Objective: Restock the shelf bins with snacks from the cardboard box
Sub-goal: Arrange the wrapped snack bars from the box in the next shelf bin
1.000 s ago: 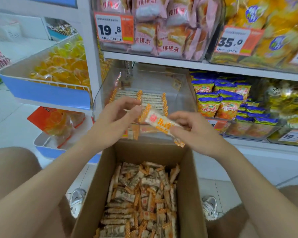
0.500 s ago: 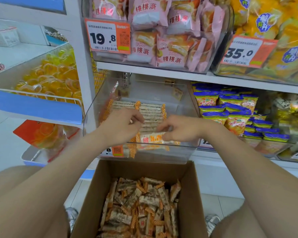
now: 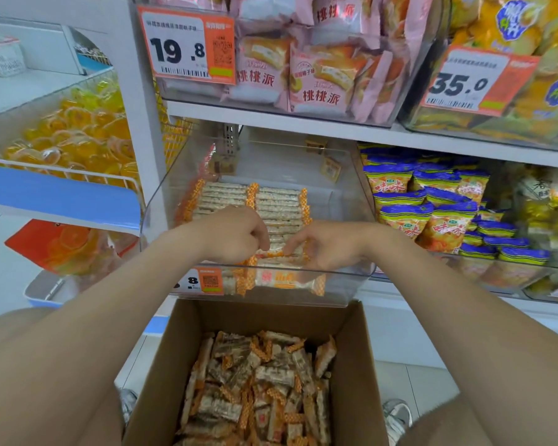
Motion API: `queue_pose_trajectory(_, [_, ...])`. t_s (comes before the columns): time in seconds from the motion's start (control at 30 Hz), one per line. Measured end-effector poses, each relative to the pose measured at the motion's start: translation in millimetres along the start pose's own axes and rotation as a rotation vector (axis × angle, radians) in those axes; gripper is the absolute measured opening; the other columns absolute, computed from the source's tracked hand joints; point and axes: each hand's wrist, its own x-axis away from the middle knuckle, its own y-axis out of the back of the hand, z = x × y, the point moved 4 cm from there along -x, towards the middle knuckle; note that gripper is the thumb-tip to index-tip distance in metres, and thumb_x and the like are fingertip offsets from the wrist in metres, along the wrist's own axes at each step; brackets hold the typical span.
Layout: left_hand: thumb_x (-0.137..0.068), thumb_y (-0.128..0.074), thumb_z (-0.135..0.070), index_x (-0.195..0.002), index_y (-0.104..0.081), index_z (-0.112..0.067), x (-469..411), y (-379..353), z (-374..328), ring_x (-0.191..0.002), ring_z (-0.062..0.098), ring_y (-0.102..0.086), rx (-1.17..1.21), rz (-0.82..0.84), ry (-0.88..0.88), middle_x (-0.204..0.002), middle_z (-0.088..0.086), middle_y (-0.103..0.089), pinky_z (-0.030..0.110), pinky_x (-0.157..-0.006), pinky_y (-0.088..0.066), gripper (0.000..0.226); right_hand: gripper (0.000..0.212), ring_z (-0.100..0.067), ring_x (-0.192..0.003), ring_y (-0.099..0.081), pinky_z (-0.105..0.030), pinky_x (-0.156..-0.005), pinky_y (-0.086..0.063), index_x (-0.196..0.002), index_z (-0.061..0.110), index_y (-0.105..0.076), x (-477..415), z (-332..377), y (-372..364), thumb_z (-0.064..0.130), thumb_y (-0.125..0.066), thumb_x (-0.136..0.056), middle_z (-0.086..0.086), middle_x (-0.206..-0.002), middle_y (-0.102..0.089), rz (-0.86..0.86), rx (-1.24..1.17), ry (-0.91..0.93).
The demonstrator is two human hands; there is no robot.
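White-and-orange wrapped snack bar (image 3: 276, 252) is pinched at each end by left hand (image 3: 236, 235) and right hand (image 3: 324, 244), long axis crosswise, just behind the front wall of the clear plastic shelf bin (image 3: 351, 284).

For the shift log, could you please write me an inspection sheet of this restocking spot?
Surface: white shelf carries the clear bin; cardboard box sits below it, between the knees.
Job's things: snack bars lie in neat rows in the bin; loose bars fill the box.
Clutter: small tan packet at the bin's back.
Hands: left hand and right hand pinch one held bar over the bin's front.
Cables: nothing seen.
Surroundings: pink pie packs above, blue-topped bags right, orange jelly cups left.
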Motion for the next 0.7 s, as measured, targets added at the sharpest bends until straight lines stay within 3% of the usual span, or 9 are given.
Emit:
queue_pose_trajectory(0.1, [-0.102, -0.047, -0.005, -0.123, -0.075, -0.021, 3.2, -0.4, 3.8, -0.132, 0.018, -0.056, 0.008, -0.028, 0.006, -0.14, 0.001, -0.065, 0.024, -0.098, -0.04, 0.039, 0.06, -0.009, -0.094, -0.061, -0.024, -0.075, -0.047, -0.129, 0.03, -0.069, 1.9, 0.8, 3.2, 0.044, -0.092, -0.075, 0.017, -0.102, -0.055, -0.036, -0.022, -0.055])
queue_pose_trajectory(0.23, [-0.101, -0.048, -0.006, -0.121, -0.076, -0.022, 9.3, 3.3, 11.7, -0.13, 0.017, -0.057, 0.008, -0.111, 0.003, -0.135, -0.002, -0.068, 0.028, -0.1, -0.045, 0.038, 0.05, -0.004, -0.083, -0.062, -0.023, -0.063, -0.047, -0.106, 0.026, -0.076, 2.1, 2.0, 8.0, 0.045, -0.096, -0.065, 0.012, -0.101, -0.067, -0.094, -0.025, -0.107])
queue_pose_trajectory(0.4, [-0.103, -0.048, -0.011, -0.122, -0.076, -0.024, 13.2, 2.5, 14.8, -0.13, 0.018, -0.058, 0.001, -0.111, -0.012, -0.137, -0.003, -0.068, 0.036, -0.108, -0.047, 0.035, 0.06, -0.009, -0.069, -0.07, -0.022, -0.054, -0.052, -0.109, 0.019, -0.072, 1.4, 5.9, 5.6, 0.037, -0.101, -0.06, 0.007, -0.102, -0.068, -0.054, -0.079, -0.176])
queue_pose_trajectory(0.53, [-0.105, -0.046, -0.014, -0.122, -0.075, -0.026, 14.0, 3.0, 14.6, -0.126, 0.018, -0.06, 0.007, -0.103, -0.008, -0.138, -0.004, -0.066, 0.039, -0.108, -0.049, 0.035, 0.064, -0.009, -0.064, -0.067, -0.016, -0.043, -0.047, -0.114, 0.014, -0.07, 6.3, 7.3, 9.4, 0.028, -0.102, -0.061, 0.008, -0.097, -0.062, -0.106, -0.12, -0.207])
queue_pose_trajectory(0.63, [-0.104, -0.045, -0.017, -0.118, -0.074, -0.031, 14.4, 3.6, 14.4, -0.11, 0.019, -0.069, 0.019, -0.102, -0.02, -0.125, -0.003, -0.073, 0.04, -0.1, -0.055, 0.035, 0.069, -0.011, -0.063, -0.069, -0.018, -0.045, -0.047, -0.109, 0.019, -0.07, 3.1, 7.7, 7.3, 0.037, -0.105, -0.053, 0.004, -0.099, -0.063, -0.152, -0.112, -0.198])
queue_pose_trajectory(0.7, [-0.105, -0.043, -0.022, -0.116, -0.074, -0.033, 16.0, 2.5, 11.2, -0.111, 0.023, -0.069, 0.021, -0.073, -0.04, -0.122, -0.001, -0.074, 0.04, -0.099, -0.054, 0.035, 0.07, -0.011, -0.067, -0.07, -0.02, -0.052, -0.049, -0.107, 0.023, -0.07, 1.6, 5.6, 5.5, 0.045, -0.104, -0.051, 0.004, -0.096, -0.064, -0.141, -0.109, -0.19])
